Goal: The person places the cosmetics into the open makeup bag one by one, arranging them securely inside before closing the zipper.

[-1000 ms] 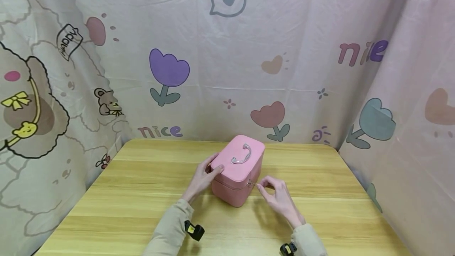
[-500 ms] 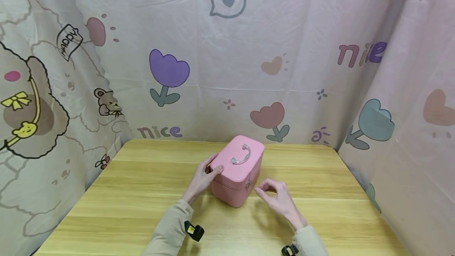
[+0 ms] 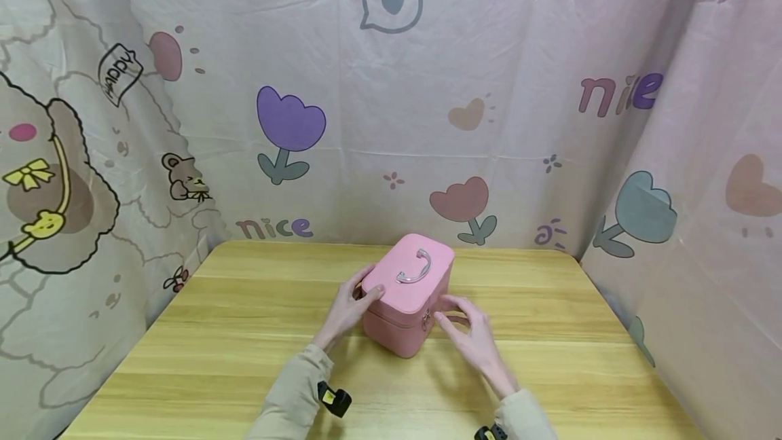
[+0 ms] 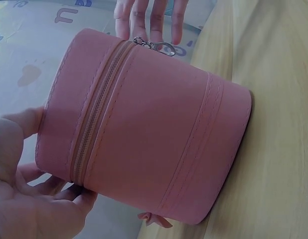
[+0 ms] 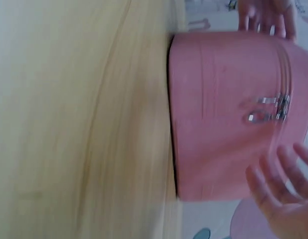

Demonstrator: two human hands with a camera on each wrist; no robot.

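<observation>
A pink cosmetic case [image 3: 403, 290] with a silver handle [image 3: 417, 267] on its lid stands upright on the table. Its zipper seam [image 4: 101, 112] looks closed along the sides that show. Two metal zipper pulls [image 5: 267, 109] hang together on the side facing my right hand. My left hand [image 3: 347, 305] grips the lid's near left corner, thumb on top and fingers against the side. Beside the zipper pulls, my right hand [image 3: 470, 335] has its fingers parted and loosely bent, with nothing held. The right wrist view is blurred.
The case stands on a wood-grain table [image 3: 275, 331], near its middle. A printed cloth [image 3: 379, 100] hangs behind the table and along both sides. A black wrist camera [image 3: 334, 399] sits on the left sleeve, another [image 3: 491, 432] on the right.
My right hand has let go of a zipper pull, drawn slightly away, then come back toward the case with its fingers spreading. The left hand and the case have stayed in place.
</observation>
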